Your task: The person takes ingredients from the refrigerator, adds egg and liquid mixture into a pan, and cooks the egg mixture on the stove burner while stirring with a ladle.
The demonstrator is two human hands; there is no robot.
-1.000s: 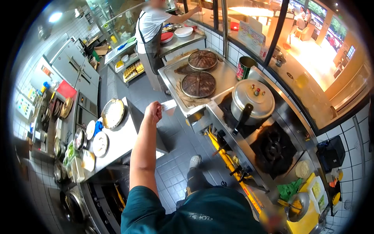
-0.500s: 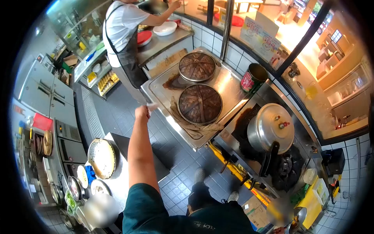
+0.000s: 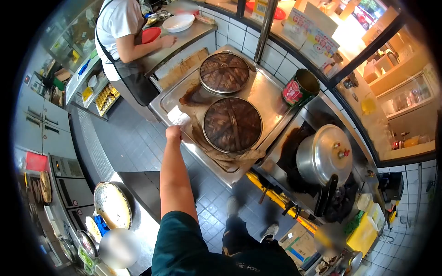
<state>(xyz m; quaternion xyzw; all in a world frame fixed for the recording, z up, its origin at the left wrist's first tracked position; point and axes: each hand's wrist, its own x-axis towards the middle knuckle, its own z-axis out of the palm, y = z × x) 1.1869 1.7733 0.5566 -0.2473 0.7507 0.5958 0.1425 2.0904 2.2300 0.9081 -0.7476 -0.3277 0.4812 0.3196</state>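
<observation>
My left hand (image 3: 174, 133) is at the front left corner area of a steel steamer top (image 3: 186, 99), arm stretched forward. Its fingers are closed around a small white paper slip (image 3: 178, 116), which sticks out beyond them; any print on it is too blurred to read. Just right of the hand, a round steamer with a dark woven lid (image 3: 232, 124) stands on a brown cloth (image 3: 221, 161). Behind it is a second lidded steamer (image 3: 224, 72). My right hand is out of view.
A co-worker (image 3: 122, 46) in an apron stands at the far counter beside a white bowl (image 3: 178, 22). A pressure cooker (image 3: 317, 154) sits on the stove at right, near a large open can (image 3: 300, 87). At left, a steel table edge (image 3: 142, 216) holds a round pan (image 3: 112, 207).
My left hand has moved toward the steamers, and the white slip now shows more fully. The co-worker's raised arm has come down to the counter. The camera view has shifted slightly.
</observation>
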